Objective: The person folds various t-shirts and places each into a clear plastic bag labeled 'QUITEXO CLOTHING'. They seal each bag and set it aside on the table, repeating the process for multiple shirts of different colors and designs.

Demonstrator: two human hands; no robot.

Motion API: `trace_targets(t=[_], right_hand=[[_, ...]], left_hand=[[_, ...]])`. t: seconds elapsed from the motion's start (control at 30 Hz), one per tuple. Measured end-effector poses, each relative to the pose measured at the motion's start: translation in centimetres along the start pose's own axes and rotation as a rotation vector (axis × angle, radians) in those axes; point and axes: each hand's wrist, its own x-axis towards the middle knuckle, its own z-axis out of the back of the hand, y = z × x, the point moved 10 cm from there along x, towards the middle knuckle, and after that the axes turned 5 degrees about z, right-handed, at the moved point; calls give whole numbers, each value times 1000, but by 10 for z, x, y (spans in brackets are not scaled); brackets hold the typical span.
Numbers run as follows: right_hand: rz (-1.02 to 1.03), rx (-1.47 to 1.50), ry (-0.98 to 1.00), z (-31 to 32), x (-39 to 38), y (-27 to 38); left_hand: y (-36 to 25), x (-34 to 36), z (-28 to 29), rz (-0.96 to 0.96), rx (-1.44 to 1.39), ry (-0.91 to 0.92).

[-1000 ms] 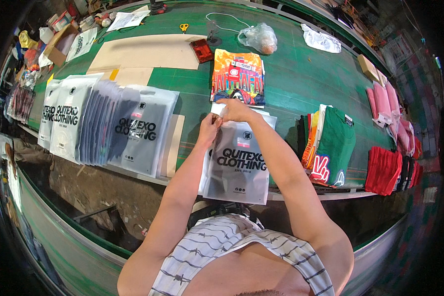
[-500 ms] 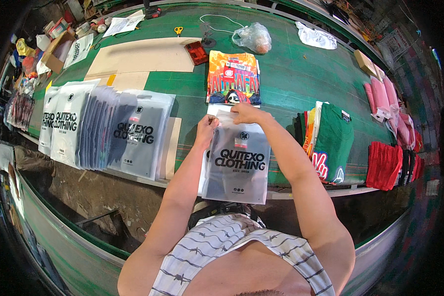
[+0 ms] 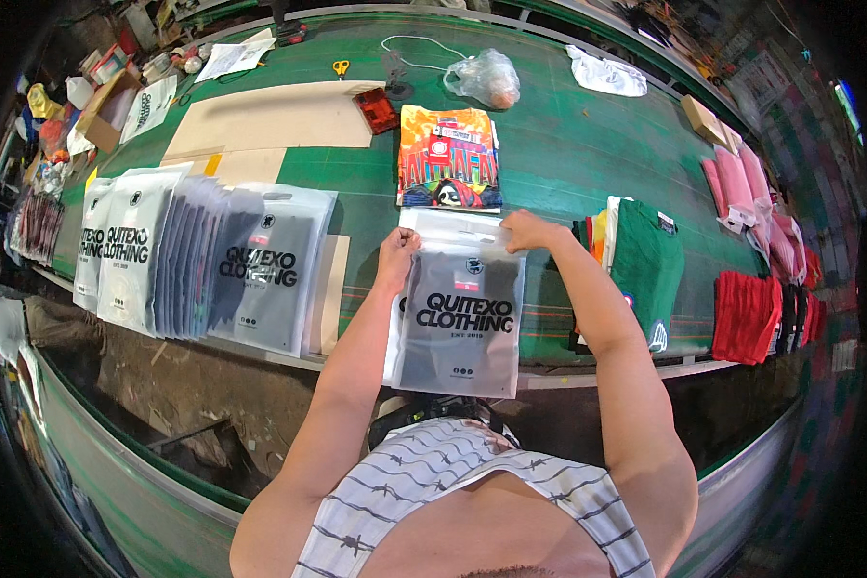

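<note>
In front of me at the table's near edge lies a frosted plastic garment bag (image 3: pixel 462 356) with dark printing and a dark folded garment showing through. My left hand (image 3: pixel 399 258) is closed on the bag's top left corner. At the top right corner, my right hand (image 3: pixel 530 231) pinches the bag's upper edge. Part of another white bag peeks out beneath on the left. Just beyond the bag's top lies a stack of folded orange tie-dye T-shirts (image 3: pixel 448 144) with a red tag.
On the left stands a row of filled garment bags (image 3: pixel 135 250). To the right are folded shirts, a green one (image 3: pixel 645 260) on top, then red garments (image 3: pixel 744 318) and pink ones (image 3: pixel 737 188). Farther back lie cardboard (image 3: pixel 270 116), yellow scissors (image 3: pixel 341 68) and a clear plastic bag (image 3: pixel 484 77).
My right hand has slid rightward along the bag's top edge, from near the middle to the right corner. The left hand stays at the left corner.
</note>
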Motion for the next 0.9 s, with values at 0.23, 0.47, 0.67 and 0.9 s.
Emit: trace_targets(t=[0.23,0.47,0.67,0.9], right_hand=[[-43,-28,29,-3,-28,-17],[-252,281,-513,3,-90,-48],[-496,470,-754,-64,-158,12],[-512,775,-856,-148,-184,54]], left_hand=[[-2,2,2,-2,42,-25],[-13,1,-3,-26,132,23],[-31,-29,-8,-95,236,14],[1,-103,7,75,478,129]])
